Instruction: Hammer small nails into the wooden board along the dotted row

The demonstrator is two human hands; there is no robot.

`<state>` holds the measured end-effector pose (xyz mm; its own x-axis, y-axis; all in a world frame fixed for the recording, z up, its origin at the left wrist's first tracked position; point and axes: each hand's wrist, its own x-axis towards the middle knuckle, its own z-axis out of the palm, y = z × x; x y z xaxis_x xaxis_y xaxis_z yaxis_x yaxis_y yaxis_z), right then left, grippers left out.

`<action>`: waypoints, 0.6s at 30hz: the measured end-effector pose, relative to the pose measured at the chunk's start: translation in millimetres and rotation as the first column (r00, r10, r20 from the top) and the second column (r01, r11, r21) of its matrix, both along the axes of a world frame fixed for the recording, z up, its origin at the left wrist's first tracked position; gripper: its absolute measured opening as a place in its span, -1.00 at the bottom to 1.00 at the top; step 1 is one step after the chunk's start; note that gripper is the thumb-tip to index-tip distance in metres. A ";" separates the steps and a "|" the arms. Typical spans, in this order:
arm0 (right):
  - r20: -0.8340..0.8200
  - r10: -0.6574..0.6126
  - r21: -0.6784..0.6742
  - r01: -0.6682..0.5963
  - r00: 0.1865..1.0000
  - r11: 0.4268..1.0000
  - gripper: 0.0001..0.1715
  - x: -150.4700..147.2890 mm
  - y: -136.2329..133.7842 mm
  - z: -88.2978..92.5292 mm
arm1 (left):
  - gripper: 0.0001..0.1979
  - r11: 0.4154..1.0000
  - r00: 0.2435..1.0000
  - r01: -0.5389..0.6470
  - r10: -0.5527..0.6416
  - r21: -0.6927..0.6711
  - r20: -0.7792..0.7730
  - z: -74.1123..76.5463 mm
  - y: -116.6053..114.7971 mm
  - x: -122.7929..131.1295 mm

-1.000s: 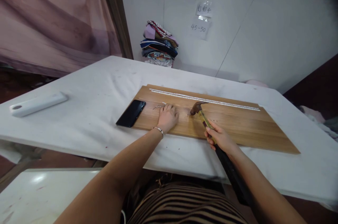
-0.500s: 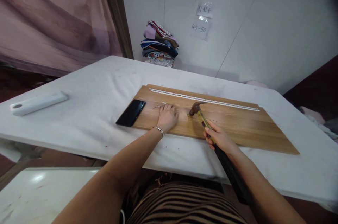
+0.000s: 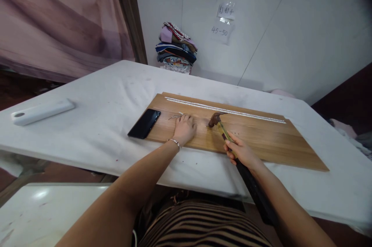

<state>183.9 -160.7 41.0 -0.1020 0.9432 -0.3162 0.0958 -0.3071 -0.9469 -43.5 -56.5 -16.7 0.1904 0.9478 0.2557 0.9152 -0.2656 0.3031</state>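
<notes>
A claw hammer (image 3: 222,130) with a rusty head and a yellow and black handle is in my right hand (image 3: 238,148), whose fingers wrap round the handle near the head. The hammer head is just over a wooden board (image 3: 270,140), by a tiny nail-like spot too small to make out. My left hand (image 3: 185,127) rests palm down on the board, fingers slightly bent and a little apart, left of the hammer head. Several loose nails (image 3: 174,116) lie beside its fingertips. A few small dots show in the wood right of the hammer.
Two thin white strips (image 3: 226,110) run along the board's far side. A black phone (image 3: 144,123) lies over its left end. On the white-covered table (image 3: 107,92) is a white handle-shaped object (image 3: 43,111). Folded cloths (image 3: 176,49) are stacked by the wall.
Both hands and the hammer stay in nearly the same place over the board. Only a slight shift of the camera view shows.
</notes>
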 end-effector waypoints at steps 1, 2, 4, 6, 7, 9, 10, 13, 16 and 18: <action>0.002 -0.001 -0.002 0.001 1.000 1.000 -0.14 0.1 0.0 -0.1 | -0.76 1.000 1.000 0.000 0.000 -0.002 0.000 0.2 0.0 0.0; 0.002 -0.003 -0.003 0.003 1.000 1.000 -0.14 0.2 -0.1 -0.1 | -0.76 1.000 1.000 -0.001 0.001 -0.004 -0.001 0.4 -0.1 0.0; 0.002 -0.005 -0.006 0.005 1.000 1.000 -0.13 0.2 -0.5 0.1 | -0.75 1.000 1.000 -0.003 0.003 -0.003 -0.006 0.9 -0.3 -0.1; 0.002 -0.010 -0.007 0.010 1.000 1.000 -0.10 -0.1 -0.9 0.7 | -0.75 1.000 1.000 -0.001 0.001 -0.004 -0.009 1.3 -0.6 -0.2; 0.003 -0.012 -0.006 0.012 1.000 1.000 -0.10 -0.2 -1.0 1.0 | -0.75 1.000 1.000 -0.001 0.001 -0.005 -0.009 1.6 -0.9 -0.2; 0.004 -0.011 -0.002 0.011 1.000 1.000 -0.10 -0.7 -1.2 1.9 | -0.75 1.000 1.000 -0.002 0.002 -0.008 -0.007 2.0 -1.3 0.0; 0.004 -0.010 0.000 0.010 1.000 1.000 -0.10 -1.0 -1.2 2.5 | -0.75 1.000 1.000 -0.002 0.002 -0.011 -0.005 2.2 -1.5 0.1; 0.006 -0.013 -0.002 0.013 1.000 1.000 -0.08 -1.8 -1.2 4.2 | -0.74 1.000 1.000 -0.001 0.001 -0.019 0.000 2.1 -1.4 0.2; 0.015 -0.013 -0.002 0.013 1.000 1.000 -0.08 -2.7 -1.3 5.5 | -0.76 1.000 1.000 -0.001 0.001 -0.012 0.003 0.6 -0.5 -0.1; 0.021 -0.009 -0.002 0.009 1.000 1.000 -0.10 -3.0 -1.3 5.6 | -0.77 1.000 1.000 0.001 -0.001 -0.002 0.003 -0.5 0.1 -0.3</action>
<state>180.9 -162.0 46.6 -0.0871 0.9434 -0.3200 0.1126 -0.3098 -0.9441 -43.8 -56.4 -17.2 0.1907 0.9482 0.2541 0.9140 -0.2659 0.3065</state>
